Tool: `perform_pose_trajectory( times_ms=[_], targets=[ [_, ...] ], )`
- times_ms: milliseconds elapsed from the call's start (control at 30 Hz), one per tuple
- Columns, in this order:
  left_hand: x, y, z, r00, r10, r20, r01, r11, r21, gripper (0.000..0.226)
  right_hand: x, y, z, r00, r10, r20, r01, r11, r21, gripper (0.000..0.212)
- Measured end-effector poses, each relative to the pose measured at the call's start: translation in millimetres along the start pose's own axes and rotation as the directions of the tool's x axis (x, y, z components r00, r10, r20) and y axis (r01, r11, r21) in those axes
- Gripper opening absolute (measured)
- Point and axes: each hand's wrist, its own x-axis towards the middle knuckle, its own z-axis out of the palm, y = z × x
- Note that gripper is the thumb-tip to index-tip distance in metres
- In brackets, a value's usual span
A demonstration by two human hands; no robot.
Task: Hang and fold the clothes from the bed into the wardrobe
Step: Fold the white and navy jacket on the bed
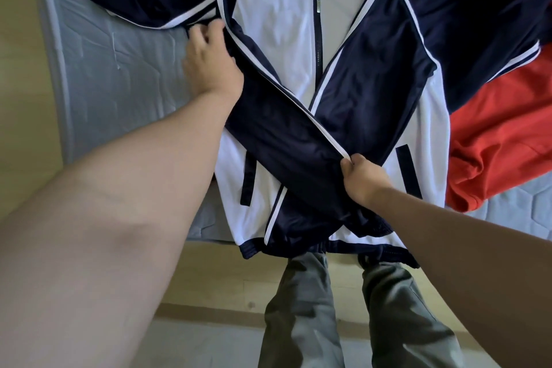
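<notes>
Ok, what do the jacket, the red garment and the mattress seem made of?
The jacket looks like a smooth polyester-like knit: navy sleeves show a soft sheen, white panels look matte. Its zip pull is shiny silver, probably metal. The red garment is matte with soft folds, possibly cotton. The mattress is grey quilted fabric with stitched lines.

Both arms bare, extended forward and down. Left arm comes in from lower left, forearm straight, wrist slightly bent. Left hand [209, 60] is back-up, fingers curled onto the upper end of the navy jacket sleeve [286, 128], at the shoulder. Right arm comes in from lower right, lower in frame. Right hand [363, 181] is knuckles-up, thumb and forefinger pinching the white-piped edge of the same sleeve at its lower end. Hands well apart, sleeve spanning between them.
</notes>
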Motion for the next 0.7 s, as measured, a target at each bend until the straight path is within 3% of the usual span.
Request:
perform_pose_trajectory(
  times_ms=[100, 233, 300, 400, 500, 567, 633, 700],
  targets=[
    [21.3, 14.6, -8.7, 0.967, 0.218, 0.128, -0.237, 0.958, 0.16, 0.076, 0.7, 2.5, 1.3, 1.0, -0.015, -0.025, 0.015, 1.0, -0.018, 0.036],
    [55.1, 34.9, -25.2, 0.907, 0.337, 0.253, -0.416, 0.813, 0.407, 0.053, -0.9, 8.1, -1.7, 0.999, -0.008, -0.041, 0.008, 1.0, -0.012, 0.043],
    [67.2, 45.6, -29.4, 0.843, 0.428, 0.327, -0.538, 0.703, 0.465, 0.039, -4.8, 11.0, -5.5, 0.999, 0.013, -0.035, -0.015, 0.999, -0.043, 0.044],
    [77.8, 62.1, -30.5, 0.758, 0.488, 0.432, -0.652, 0.565, 0.506, 0.042, -11.1, 16.8, -7.8, 0.999, 0.046, -0.024, -0.048, 0.994, -0.1, 0.035],
    [86.1, 78.8, -26.4, 0.72, 0.462, 0.518, -0.691, 0.416, 0.59, 0.053, -18.6, 21.0, -7.2, 0.998, 0.054, -0.015, -0.056, 0.99, -0.133, 0.046],
    [88.2, 85.6, -22.6, 0.74, 0.431, 0.517, -0.667, 0.37, 0.646, 0.056, -20.9, 20.7, -6.0, 0.997, 0.07, -0.017, -0.072, 0.989, -0.128, 0.044],
    [86.6, 90.5, -19.5, 0.801, 0.403, 0.443, -0.588, 0.389, 0.709, 0.059, -22.3, 20.4, -6.4, 0.996, 0.089, 0.007, -0.087, 0.988, -0.125, 0.032],
    [82.0, 94.8, -16.5, 0.857, 0.384, 0.343, -0.504, 0.49, 0.711, 0.059, -23.9, 21.2, -8.5, 0.994, 0.104, 0.015, -0.101, 0.988, -0.118, 0.016]
  ],
)
